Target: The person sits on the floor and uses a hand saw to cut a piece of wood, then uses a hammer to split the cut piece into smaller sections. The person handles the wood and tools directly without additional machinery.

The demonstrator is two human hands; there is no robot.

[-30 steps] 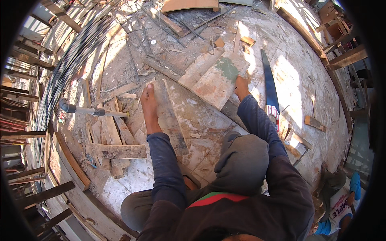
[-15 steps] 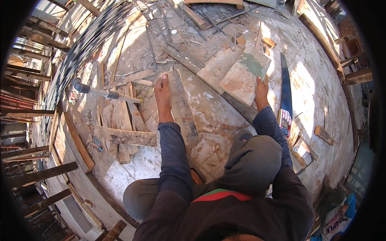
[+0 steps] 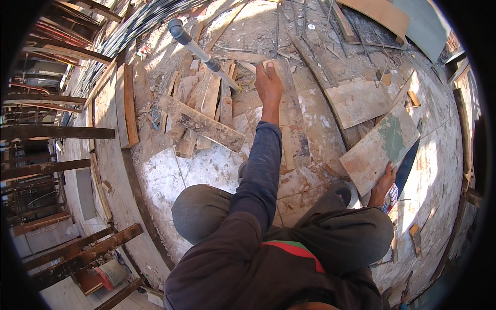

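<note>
My left hand [image 3: 268, 85] is closed over the far end of a long worn plank [image 3: 295, 124], which lies lengthwise in front of me. Out to the right, my right hand [image 3: 382, 185] grips the near edge of a flat board [image 3: 369, 155] with a green patch; its fingers go partly out of sight at that edge. A handsaw [image 3: 408, 161] lies beside this board, its blade partly covered by it and its handle next to my right hand. Just beyond is another pale board [image 3: 357, 102].
Several scrap wood strips [image 3: 209, 98] are piled at the left, with a short plank [image 3: 201, 123] across them. A grey pipe with an elbow [image 3: 199, 51] rises beside the pile. A long narrow beam [image 3: 318, 67] crosses the dusty floor. Thin rods [image 3: 137, 31] lie far left.
My view has turned, so the scene sits differently. My right hand has drawn the green-patched board nearer and to the right, over part of the saw. My left hand keeps the plank's far end.
</note>
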